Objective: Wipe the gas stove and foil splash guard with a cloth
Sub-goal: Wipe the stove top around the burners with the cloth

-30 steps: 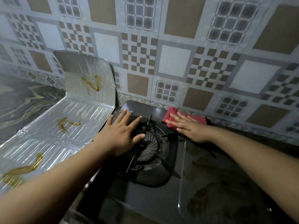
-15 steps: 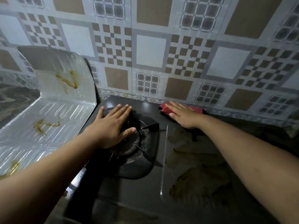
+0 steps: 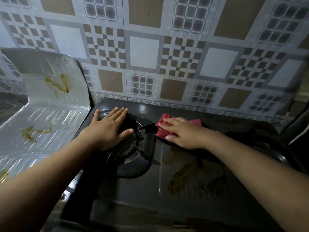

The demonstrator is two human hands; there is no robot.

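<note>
A dark gas stove (image 3: 133, 195) fills the lower middle, with brown smears on its flat centre panel. My left hand (image 3: 108, 129) lies flat, fingers apart, on the left burner grate (image 3: 138, 144). My right hand (image 3: 182, 133) presses flat on a red cloth (image 3: 163, 122) on the stove top just right of that burner. The silver foil splash guard (image 3: 55, 118) lies folded at the left of the stove, one panel upright and the rest flat, with brown streaks on both.
A patterned tiled wall (image 3: 150, 52) rises right behind the stove. A second burner (image 3: 270, 148) sits dim at the right, partly behind my right forearm. A dark marbled counter (image 3: 11, 104) shows at the far left behind the foil.
My right hand has slid the red cloth forward and leftward, off the stove's back edge toward the left burner. My left hand has stayed on the grate. The view has panned left to right.
</note>
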